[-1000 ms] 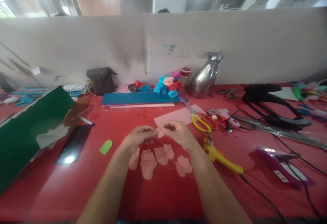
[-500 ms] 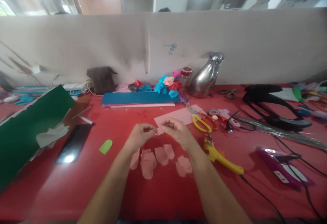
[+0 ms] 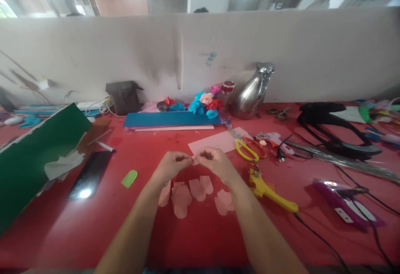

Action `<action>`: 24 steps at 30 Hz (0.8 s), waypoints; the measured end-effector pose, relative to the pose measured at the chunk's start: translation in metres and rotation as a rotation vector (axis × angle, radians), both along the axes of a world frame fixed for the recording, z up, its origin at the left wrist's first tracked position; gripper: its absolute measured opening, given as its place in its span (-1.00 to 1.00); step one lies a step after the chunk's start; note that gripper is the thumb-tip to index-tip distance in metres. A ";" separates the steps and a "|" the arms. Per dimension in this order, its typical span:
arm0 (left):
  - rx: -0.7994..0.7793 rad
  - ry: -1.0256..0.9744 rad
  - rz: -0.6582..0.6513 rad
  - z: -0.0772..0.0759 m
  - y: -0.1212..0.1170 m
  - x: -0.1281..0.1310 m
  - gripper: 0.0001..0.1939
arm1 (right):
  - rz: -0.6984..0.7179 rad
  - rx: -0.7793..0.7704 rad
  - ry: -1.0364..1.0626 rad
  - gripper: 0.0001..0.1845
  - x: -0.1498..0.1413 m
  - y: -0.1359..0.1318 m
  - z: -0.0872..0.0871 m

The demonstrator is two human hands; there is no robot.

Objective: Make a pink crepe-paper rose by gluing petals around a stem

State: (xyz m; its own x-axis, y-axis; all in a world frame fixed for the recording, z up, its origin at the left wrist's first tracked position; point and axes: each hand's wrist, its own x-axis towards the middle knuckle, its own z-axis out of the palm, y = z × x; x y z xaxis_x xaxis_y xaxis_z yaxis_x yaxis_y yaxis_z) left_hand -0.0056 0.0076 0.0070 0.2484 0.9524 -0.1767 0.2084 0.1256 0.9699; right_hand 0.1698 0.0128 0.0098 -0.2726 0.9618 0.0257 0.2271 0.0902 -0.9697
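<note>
Between the fingertips of both hands is a small pink paper petal (image 3: 195,160), held above the red table. My left hand (image 3: 173,166) pinches its left side, and my right hand (image 3: 215,162) pinches the right; the fingers cover much of it. Several cut pink petals with rounded ends (image 3: 180,201) lie on the table below my hands, some overlapping. Another small group of pink petals (image 3: 223,202) rests by my right forearm. A light green petal-shaped piece (image 3: 129,179) lies to the left of my left wrist. Behind my right hand lies a pink sheet (image 3: 210,142).
Yellow-handled scissors (image 3: 246,150), a yellow glue gun (image 3: 268,192) and a purple corded device (image 3: 346,205) lie right. A phone (image 3: 90,176) and a green board (image 3: 40,161) are left. Paper flowers (image 3: 204,105) and a steel jug (image 3: 252,92) stand along the wall.
The petal between my fingers shows less of its surface now and looks more curled or gathered. My hands have shifted only slightly; the pieces on the table stay put.
</note>
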 end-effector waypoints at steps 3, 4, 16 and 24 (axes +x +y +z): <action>-0.024 -0.020 -0.028 0.000 0.000 -0.001 -0.76 | 0.006 -0.009 0.021 -0.90 -0.001 -0.001 0.003; -0.028 -0.021 -0.025 -0.001 0.000 -0.001 -0.76 | 0.005 -0.012 0.023 -0.90 -0.002 -0.001 0.004; 0.016 0.041 0.039 -0.001 0.000 0.000 -0.76 | -0.030 -0.047 0.017 -0.90 -0.002 -0.001 0.005; 0.036 0.025 0.031 0.001 0.000 0.000 -0.79 | -0.006 -0.051 0.053 -0.88 -0.005 -0.001 0.001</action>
